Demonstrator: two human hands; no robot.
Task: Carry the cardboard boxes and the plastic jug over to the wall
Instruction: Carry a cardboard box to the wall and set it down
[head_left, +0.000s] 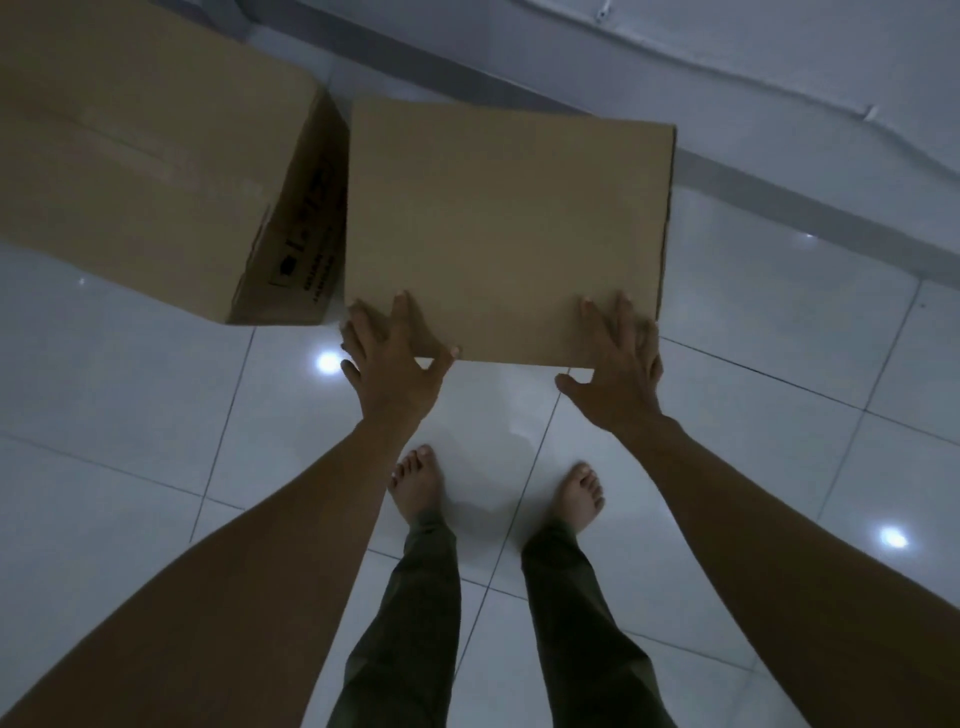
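Lying flat, fingers spread, the left hand (395, 358) and right hand (621, 364) steady the smaller box (509, 228) — likely squaring it beside the larger box (145, 156) near the wall (701, 36).

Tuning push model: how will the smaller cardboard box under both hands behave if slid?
Likely stiff: the smaller box shows flat faces, crisp edges. Probably slides easily on the glossy tiled floor. Possibly light, since left hand and right hand touch it with flat fingers only.
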